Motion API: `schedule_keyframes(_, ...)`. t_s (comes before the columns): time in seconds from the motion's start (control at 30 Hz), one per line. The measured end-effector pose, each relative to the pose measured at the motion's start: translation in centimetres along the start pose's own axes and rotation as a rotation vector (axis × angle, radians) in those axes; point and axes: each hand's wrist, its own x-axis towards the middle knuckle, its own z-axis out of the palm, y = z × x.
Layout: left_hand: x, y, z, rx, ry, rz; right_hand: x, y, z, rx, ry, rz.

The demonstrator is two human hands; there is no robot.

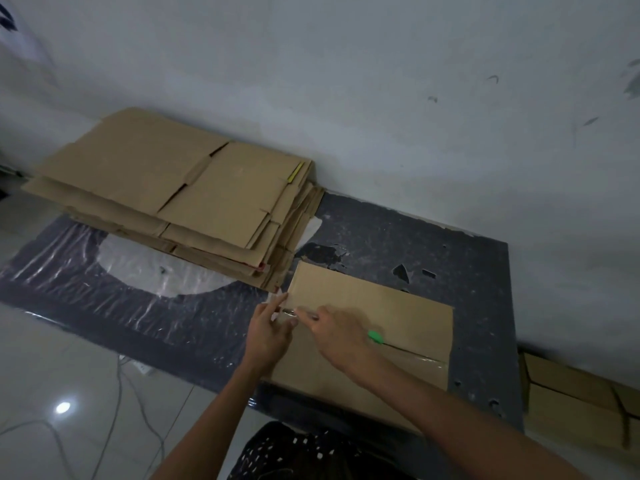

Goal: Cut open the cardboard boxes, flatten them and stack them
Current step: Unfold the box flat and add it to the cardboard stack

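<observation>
Two hands: meet at the left end of the long brown cardboard box, mid frame.
Left hand: fingers straight, touching it.
Right hand: holds a green plastic cutter.
Box: stretches right from both hands.

Matt brown cardboard box; glossy floor tiles; worn dark tabletop.

Scuffed pale wall, glossy tiled floor, dark peeling tabletop.
</observation>
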Motion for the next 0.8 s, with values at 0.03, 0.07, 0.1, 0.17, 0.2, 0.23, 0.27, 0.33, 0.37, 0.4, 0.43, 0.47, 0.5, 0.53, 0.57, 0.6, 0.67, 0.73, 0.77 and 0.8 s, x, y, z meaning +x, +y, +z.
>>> schedule_keyframes(0.03, 0.0, -0.1, 0.0, 0.005, -0.006, 0.01, 0.0, -0.3, -0.1, -0.021, -0.011, 0.008)
schedule_keyframes(0.07, 0.0, -0.2, 0.0, 0.011, -0.013, 0.01, 0.1, -0.5, -0.1, -0.046, -0.02, 0.01)
schedule_keyframes(0.1, 0.1, -0.2, 0.0, 0.017, -0.017, 0.006, 0.0, -0.6, 0.0, -0.062, -0.02, 0.012)
schedule_keyframes(0.17, 0.3, -0.4, 0.0, 0.039, -0.03, -0.01, -0.6, -0.4, 0.0, -0.061, -0.028, 0.023)
schedule_keyframes(0.2, 0.3, -0.4, 0.0, 0.067, -0.038, -0.01, -1.0, 0.0, 0.1, -0.074, -0.039, 0.025)
schedule_keyframes(0.23, 0.3, -0.4, 0.0, 0.1, -0.045, -0.002, -1.3, 0.3, 0.4, -0.098, -0.046, 0.023)
schedule_keyframes(0.27, 0.3, -0.4, 0.0, 0.129, -0.049, 0.007, -1.7, 0.6, 0.5, -0.117, -0.057, 0.025)
schedule_keyframes(0.33, 0.3, -0.4, 0.2, 0.174, -0.059, 0.032, -2.1, 1.0, 0.9, -0.123, -0.082, 0.031)
schedule_keyframes(0.37, 0.3, -0.4, 0.2, 0.195, -0.059, 0.044, -2.1, 1.1, 0.9, -0.116, -0.092, 0.031)
schedule_keyframes(0.4, 0.3, -0.4, 0.2, 0.219, -0.063, 0.054, -2.0, 1.3, 1.0, -0.116, -0.091, 0.033)
schedule_keyframes(0.43, 0.3, -0.3, 0.1, 0.245, -0.07, 0.061, -2.1, 1.6, 1.0, -0.118, -0.058, 0.033)
schedule_keyframes(0.47, 0.4, -0.3, 0.1, 0.272, -0.078, 0.064, -2.3, 1.9, 1.2, -0.137, -0.01, 0.032)
schedule_keyframes(0.5, 0.4, -0.2, 0.0, 0.296, -0.084, 0.064, -2.6, 2.2, 1.2, -0.171, 0.01, 0.031)
schedule_keyframes(0.53, 0.5, -0.2, -0.1, 0.317, -0.091, 0.06, -3.2, 2.7, 1.5, -0.221, 0.02, 0.039)
schedule_keyframes(0.57, 0.5, -0.1, -0.2, 0.335, -0.092, 0.057, -3.9, 3.3, 1.9, -0.221, 0.02, 0.051)
schedule_keyframes(0.6, 0.6, -0.1, -0.2, 0.352, -0.089, 0.052, -4.6, 4.1, 2.3, -0.212, 0.021, 0.06)
schedule_keyframes(0.67, 0.6, 0.0, -0.2, 0.394, -0.078, 0.038, -6.7, 5.9, 2.9, -0.218, -0.018, 0.109)
schedule_keyframes(0.73, 0.6, 0.3, -0.2, 0.438, -0.07, 0.016, -9.3, 7.7, 2.8, -0.217, -0.04, 0.152)
schedule_keyframes(0.77, 0.6, 0.6, -0.2, 0.46, -0.068, 0.002, -10.5, 8.6, 2.9, -0.221, -0.047, 0.181)
schedule_keyframes(0.8, 0.5, 0.8, -0.2, 0.479, -0.066, -0.004, -11.7, 9.6, 3.1, -0.217, -0.058, 0.203)
